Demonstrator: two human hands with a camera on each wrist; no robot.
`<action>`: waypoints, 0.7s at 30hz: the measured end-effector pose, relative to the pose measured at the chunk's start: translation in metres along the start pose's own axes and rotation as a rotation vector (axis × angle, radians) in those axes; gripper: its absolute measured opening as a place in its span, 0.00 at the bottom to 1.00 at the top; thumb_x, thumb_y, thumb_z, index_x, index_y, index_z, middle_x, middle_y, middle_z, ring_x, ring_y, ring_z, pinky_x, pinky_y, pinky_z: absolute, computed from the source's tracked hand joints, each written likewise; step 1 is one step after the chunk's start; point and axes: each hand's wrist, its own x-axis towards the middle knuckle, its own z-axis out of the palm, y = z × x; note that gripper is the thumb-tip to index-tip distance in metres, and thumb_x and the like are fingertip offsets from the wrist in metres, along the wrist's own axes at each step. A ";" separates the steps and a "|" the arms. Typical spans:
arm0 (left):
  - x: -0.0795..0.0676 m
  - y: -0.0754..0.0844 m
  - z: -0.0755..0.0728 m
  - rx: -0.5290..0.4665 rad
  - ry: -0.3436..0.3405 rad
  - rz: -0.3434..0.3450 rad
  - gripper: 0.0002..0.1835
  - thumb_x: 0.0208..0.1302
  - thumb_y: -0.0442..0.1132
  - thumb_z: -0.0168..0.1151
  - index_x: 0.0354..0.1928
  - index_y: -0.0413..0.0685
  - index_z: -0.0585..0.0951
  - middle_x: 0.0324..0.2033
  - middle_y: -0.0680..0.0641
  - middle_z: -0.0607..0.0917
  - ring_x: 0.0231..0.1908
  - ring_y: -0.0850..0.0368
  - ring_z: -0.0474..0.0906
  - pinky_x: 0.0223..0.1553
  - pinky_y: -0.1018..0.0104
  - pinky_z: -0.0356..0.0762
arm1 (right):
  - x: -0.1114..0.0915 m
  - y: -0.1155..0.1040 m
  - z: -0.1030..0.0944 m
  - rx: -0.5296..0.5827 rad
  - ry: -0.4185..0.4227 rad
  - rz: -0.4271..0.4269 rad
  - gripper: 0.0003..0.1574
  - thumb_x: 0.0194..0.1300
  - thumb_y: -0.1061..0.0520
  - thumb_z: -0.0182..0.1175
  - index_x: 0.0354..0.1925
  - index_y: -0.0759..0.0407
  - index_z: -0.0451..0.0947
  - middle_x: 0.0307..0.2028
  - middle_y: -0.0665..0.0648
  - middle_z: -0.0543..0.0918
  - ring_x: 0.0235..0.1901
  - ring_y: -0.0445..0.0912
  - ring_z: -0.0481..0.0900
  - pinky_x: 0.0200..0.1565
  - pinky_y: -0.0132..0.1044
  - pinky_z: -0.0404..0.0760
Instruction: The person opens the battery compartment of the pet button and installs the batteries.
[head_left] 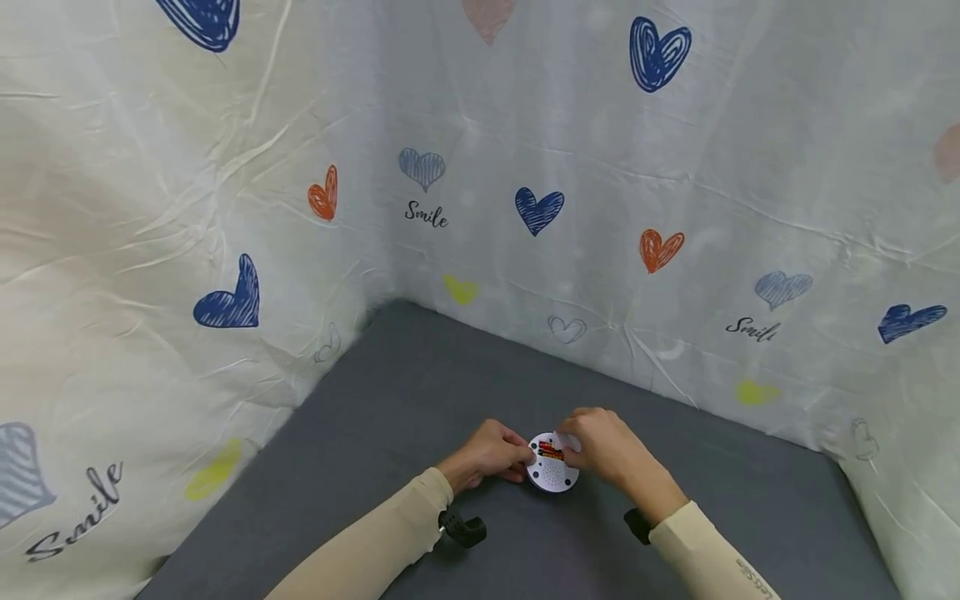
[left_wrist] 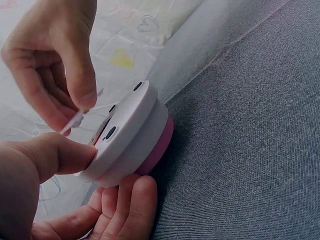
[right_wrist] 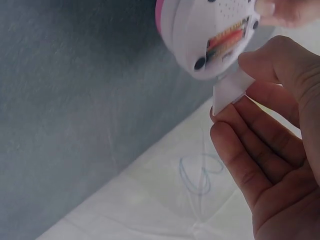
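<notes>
A round white device with a pink base (head_left: 553, 477) rests on the grey surface, its underside tilted up. Small dark feet, a patch of speaker holes and an uncovered battery compartment with red-and-yellow batteries (right_wrist: 227, 44) show on it. My left hand (head_left: 491, 454) grips the device's rim, thumb on the underside and fingers against the side. Between thumb and fingers my right hand (head_left: 611, 446) pinches a small white battery cover (right_wrist: 231, 91), held just off the compartment. In the left wrist view the cover appears nearly edge-on.
Dark grey cloth (head_left: 420, 375) covers the work surface. White curtains printed with hearts and "Smile" (head_left: 540, 125) hang along its left and back sides. A black wrist strap (head_left: 463, 529) is on the left arm, another (head_left: 637, 527) on the right.
</notes>
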 end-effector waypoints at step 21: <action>0.000 -0.001 0.003 0.014 0.016 0.001 0.08 0.65 0.29 0.73 0.44 0.32 0.90 0.33 0.42 0.91 0.27 0.58 0.87 0.35 0.61 0.95 | 0.010 -0.013 0.015 0.006 0.005 -0.035 0.10 0.62 0.62 0.81 0.43 0.57 0.93 0.37 0.53 0.91 0.36 0.48 0.89 0.34 0.39 0.89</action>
